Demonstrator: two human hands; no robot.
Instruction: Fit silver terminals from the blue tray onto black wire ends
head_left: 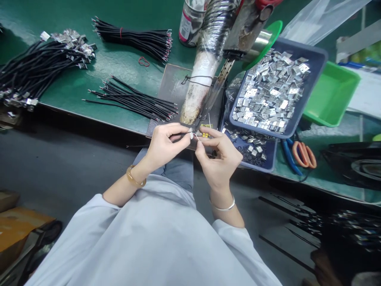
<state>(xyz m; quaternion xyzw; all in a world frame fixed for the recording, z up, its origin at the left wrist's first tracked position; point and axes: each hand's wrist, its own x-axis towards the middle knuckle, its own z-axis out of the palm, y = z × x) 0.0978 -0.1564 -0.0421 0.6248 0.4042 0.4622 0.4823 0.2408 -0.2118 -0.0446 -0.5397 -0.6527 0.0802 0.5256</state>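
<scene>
My left hand (166,145) pinches a black cable (135,146), whose free tail sticks out to the left below the table edge. A small whitish piece (191,134) shows at its fingertips. Close by on the right, my right hand (220,153) is closed in a pinch at a thin pale strand (197,137); its exact kind is too small to make out. Both hands meet just below the tip of a soldering iron (218,77) and the mouth of a plastic-wrapped duct (196,91). Small yellow marks (205,135) show between the hands.
Loose black cables (133,99) and a tied bundle (133,41) lie left; cables with metal connectors (65,51) lie farther left. On the right stand a tray of metal shells (315,75), a lower tray (269,165), a green bin (336,87) and orange-handled pliers (302,155).
</scene>
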